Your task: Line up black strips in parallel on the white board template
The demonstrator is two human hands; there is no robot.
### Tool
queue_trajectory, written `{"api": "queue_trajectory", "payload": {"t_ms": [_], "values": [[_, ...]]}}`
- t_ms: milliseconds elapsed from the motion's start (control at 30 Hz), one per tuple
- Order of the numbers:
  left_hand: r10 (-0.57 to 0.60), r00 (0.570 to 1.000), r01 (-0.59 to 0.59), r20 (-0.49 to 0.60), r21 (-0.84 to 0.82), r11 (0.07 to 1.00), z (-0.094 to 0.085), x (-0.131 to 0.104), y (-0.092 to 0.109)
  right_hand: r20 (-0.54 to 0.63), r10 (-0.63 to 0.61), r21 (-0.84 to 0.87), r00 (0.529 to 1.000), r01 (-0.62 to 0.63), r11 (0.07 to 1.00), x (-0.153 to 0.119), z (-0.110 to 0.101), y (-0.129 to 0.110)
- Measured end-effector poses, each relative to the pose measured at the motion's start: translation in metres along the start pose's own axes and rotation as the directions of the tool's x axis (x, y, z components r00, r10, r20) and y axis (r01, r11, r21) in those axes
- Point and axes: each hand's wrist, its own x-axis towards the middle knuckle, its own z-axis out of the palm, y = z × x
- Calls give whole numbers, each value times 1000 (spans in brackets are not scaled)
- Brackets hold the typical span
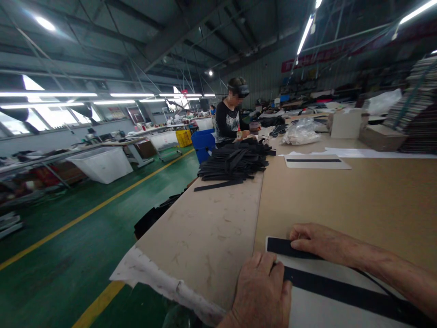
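My left hand (pixel 261 291) rests flat at the near edge of the brown table (pixel 341 200), its fingers touching a long black strip (pixel 341 294) that lies on a white sheet (pixel 314 312). My right hand (pixel 322 241) presses down on the far end of another black strip (pixel 282 246) on the same sheet. Neither hand grips anything; both lie on top.
A big pile of black strips (pixel 235 161) sits farther along the table. Beyond it a person (pixel 230 116) works. A white sheet with one strip (pixel 316 161) lies mid-table. Boxes and stacks (pixel 414 109) stand at right. Green floor (pixel 68 237) with yellow lines at left.
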Motion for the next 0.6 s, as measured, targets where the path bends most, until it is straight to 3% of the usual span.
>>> {"api": "queue_trajectory", "payload": {"t_ms": [200,600], "values": [[-24,1000,24,-4,86,996,3,1,0,-15,1,-47,1000,-2,999,-1,0,0],[-48,988,27,147,136,990,1,4,0,-22,-16,-46,1000,15,999,4,2,4]]}}
